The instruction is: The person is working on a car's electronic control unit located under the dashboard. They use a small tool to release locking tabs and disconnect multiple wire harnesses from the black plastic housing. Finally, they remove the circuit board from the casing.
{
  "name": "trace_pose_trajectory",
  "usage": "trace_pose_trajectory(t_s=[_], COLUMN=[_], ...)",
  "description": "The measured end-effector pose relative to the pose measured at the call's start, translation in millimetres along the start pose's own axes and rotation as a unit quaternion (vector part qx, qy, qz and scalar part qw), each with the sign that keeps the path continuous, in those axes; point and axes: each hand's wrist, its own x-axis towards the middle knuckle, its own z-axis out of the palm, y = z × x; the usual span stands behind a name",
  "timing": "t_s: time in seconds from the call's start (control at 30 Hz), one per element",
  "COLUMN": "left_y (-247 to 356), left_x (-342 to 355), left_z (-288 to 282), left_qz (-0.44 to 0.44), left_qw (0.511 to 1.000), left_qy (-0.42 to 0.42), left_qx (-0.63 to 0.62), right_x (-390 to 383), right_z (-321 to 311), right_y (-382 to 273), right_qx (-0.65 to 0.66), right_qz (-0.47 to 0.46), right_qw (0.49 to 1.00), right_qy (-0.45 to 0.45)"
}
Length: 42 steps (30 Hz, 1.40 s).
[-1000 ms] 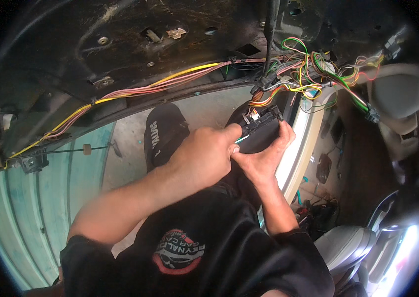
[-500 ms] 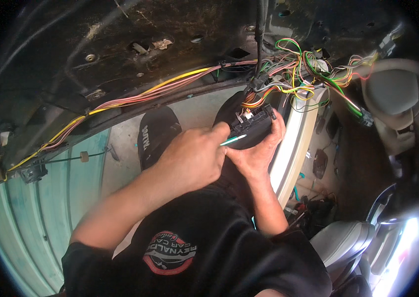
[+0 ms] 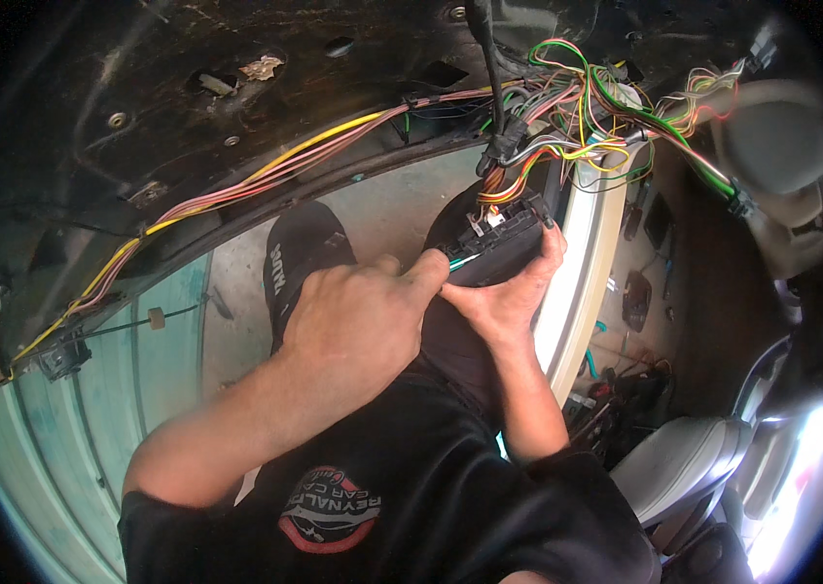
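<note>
My left hand (image 3: 358, 311) is closed around a slim teal-handled screwdriver (image 3: 464, 262). Its light metal tip points to the right and lies against or just beside the near edge of a black wiring connector (image 3: 501, 230); I cannot tell whether it goes in. Gripping the connector's right end, my right hand (image 3: 509, 292) has its thumb stretched toward the left hand's fingertips. Orange, yellow and brown wires (image 3: 504, 185) run up from the connector's far side into a dark taped harness (image 3: 501, 146). Part of the connector's near face is hidden by my fingers.
A dark metal panel (image 3: 197, 107) spans the far side, with a yellow-and-pink wire bundle (image 3: 266, 175) along its edge. Tangled loose wires (image 3: 596, 117) hang at the upper right. A pale door sill (image 3: 591, 263), a grey seat (image 3: 684, 467) and a ridged green panel (image 3: 71, 428) surround me.
The screwdriver has turned slightly, and its tip sits closer to the connector, with less of it showing past my left fingers. My right hand keeps its hold. The whole view has shifted a little.
</note>
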Motion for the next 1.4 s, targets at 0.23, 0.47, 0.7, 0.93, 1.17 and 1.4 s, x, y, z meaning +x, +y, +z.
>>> trace_pose_trajectory(t_s=[0.23,0.47,0.7,0.93,1.17,1.4], left_y=[1.8,2.5,2.8,0.9,-14.6,-12.6], left_x=[2.0,2.0,18.7,34.9,37.8,50.9], left_z=[-5.4,-4.1,-8.2,-7.6,-0.9,-6.5], left_qz=[0.018,0.033,-0.01,-0.002,0.022,0.038], left_qw=[0.999,0.998,0.997,0.995,0.994,0.995], left_qy=[-0.013,-0.009,-0.073,-0.083,-0.075,-0.095], left_qx=[0.046,0.043,-0.02,-0.046,-0.08,-0.011], right_x=[-2.7,-4.1,2.0,8.3,10.5,10.1], right_z=[-4.7,-2.5,-0.7,4.2,6.2,5.6], right_y=[2.1,2.4,2.6,2.4,2.8,7.1], right_qx=[-0.031,-0.046,-0.06,-0.03,-0.038,-0.043], right_qz=[0.009,-0.01,-0.03,-0.026,-0.012,-0.01], right_qw=[0.999,0.999,0.997,0.999,0.999,0.999], right_qy=[-0.043,-0.022,-0.038,0.008,0.004,0.0])
